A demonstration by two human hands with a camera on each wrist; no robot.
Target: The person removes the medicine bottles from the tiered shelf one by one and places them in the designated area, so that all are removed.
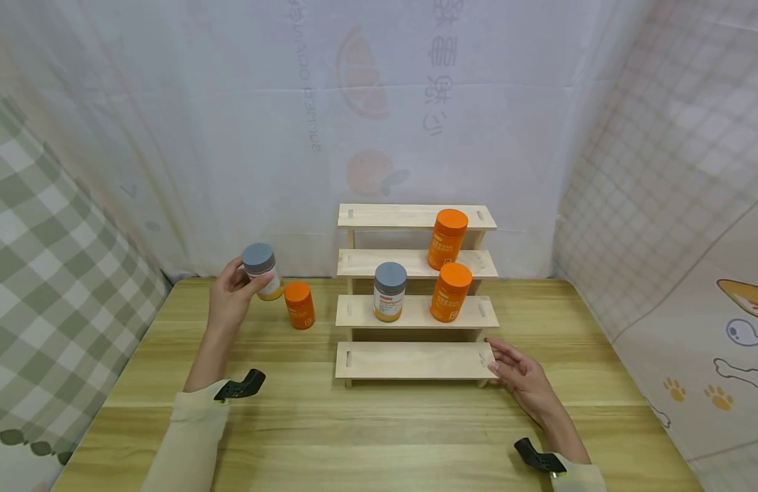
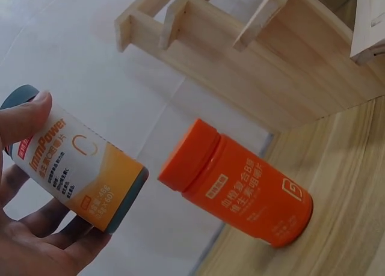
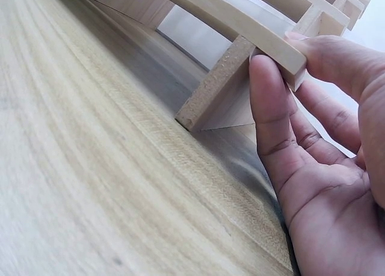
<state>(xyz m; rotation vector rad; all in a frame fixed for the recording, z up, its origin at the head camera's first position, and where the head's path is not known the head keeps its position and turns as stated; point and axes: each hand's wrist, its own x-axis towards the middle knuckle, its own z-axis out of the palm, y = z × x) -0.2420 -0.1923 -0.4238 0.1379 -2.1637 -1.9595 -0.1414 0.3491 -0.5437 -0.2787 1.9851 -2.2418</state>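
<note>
My left hand [image 1: 229, 301] grips a supplement bottle with a grey-blue lid [image 1: 261, 270], white-and-yellow label facing the left wrist camera. In that view the thumb lies near the lid, and the base shows against white cloth. Just right of it an orange bottle [image 1: 300, 305] stands on the table. A four-step wooden display rack [image 1: 409, 360] fills the middle. Its lowest step's right end is pinched by my right hand [image 1: 526, 383], thumb above and a finger underneath in the right wrist view. On the rack stand a grey-lidded bottle [image 1: 389, 292] and two orange bottles, a front one [image 1: 450, 294] and a rear one [image 1: 446, 240].
The wood-grain table [image 1: 379, 437] extends in front of the rack and to both sides. White printed cloth [image 1: 262, 137] hangs behind it. A green checked cloth [image 1: 52, 225] borders the left, and a patterned cloth [image 1: 674, 294] borders the right.
</note>
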